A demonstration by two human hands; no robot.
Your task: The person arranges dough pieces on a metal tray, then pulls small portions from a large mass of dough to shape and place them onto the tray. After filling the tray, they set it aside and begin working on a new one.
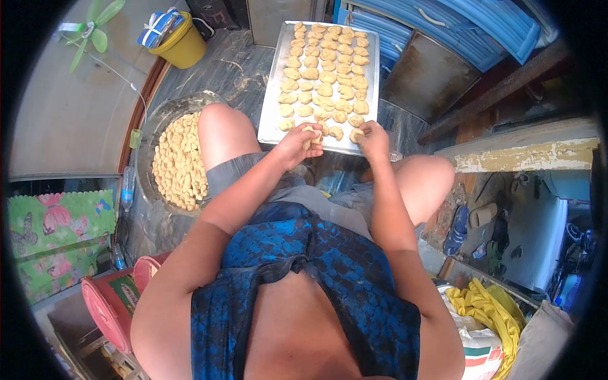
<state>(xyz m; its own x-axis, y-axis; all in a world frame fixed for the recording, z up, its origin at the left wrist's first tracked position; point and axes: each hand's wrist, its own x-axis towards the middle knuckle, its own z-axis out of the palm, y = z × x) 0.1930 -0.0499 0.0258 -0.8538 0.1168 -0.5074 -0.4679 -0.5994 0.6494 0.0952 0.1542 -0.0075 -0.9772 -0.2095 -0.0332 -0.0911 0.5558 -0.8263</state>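
Note:
A light metal baking tray (268,121) lies in front of me, covered with rows of pale yellow dough pieces (327,76). My left hand (296,145) is curled around dough at the tray's near edge. Over the near right corner, my right hand (373,140) pinches another dough piece (356,135) at the end of a row. To the left of my knee stands a wide round basin (149,136) heaped with small dough lumps (179,161).
A yellow bucket (182,45) with a blue-and-white bundle on top stands at the back left, near a green fan (90,35). Blue drawers (437,25) and a leaning brown panel (430,75) border the tray's right. A plastic bottle (128,188) stands beside the basin.

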